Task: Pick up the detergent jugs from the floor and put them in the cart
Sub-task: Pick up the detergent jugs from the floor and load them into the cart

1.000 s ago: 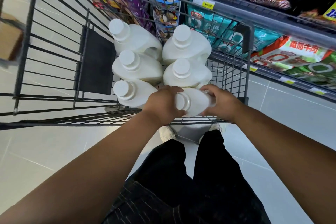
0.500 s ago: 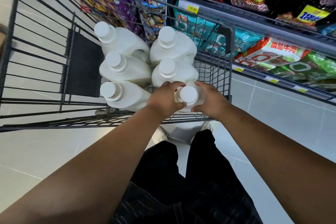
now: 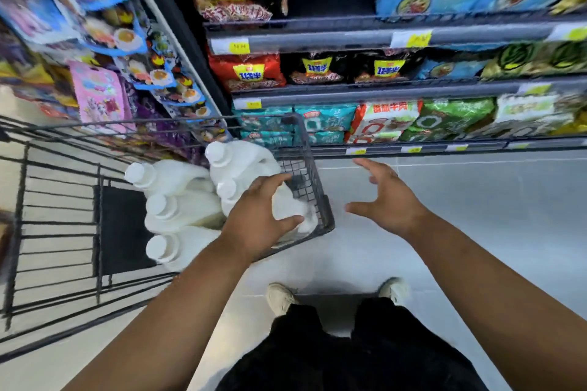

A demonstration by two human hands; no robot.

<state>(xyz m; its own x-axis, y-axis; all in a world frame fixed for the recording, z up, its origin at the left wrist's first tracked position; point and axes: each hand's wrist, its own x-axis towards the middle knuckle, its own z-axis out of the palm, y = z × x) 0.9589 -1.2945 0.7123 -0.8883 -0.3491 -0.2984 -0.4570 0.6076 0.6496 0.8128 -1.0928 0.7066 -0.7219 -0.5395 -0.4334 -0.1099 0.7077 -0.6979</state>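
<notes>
Several white detergent jugs (image 3: 181,209) with white caps stand packed in the near right corner of the black wire cart (image 3: 313,176). My left hand (image 3: 254,222) reaches over the cart with fingers and thumb spread loosely over the nearest jug (image 3: 287,208); whether it touches the jug is unclear. My right hand (image 3: 386,200) hovers outside the cart's right wall, above the floor, fingers spread and holding nothing. No jug shows on the visible floor.
Store shelves (image 3: 381,90) full of snack packets run along the right, close behind the cart. A hanging rack of packets (image 3: 101,98) stands beyond the cart. My shoes (image 3: 279,297) stand on pale floor tiles just behind the cart's corner.
Both hands lowered the last jug into the cart's corner. The right hand has let go and moved right, out of the cart. The left hand has opened over the jug. The view swung right.
</notes>
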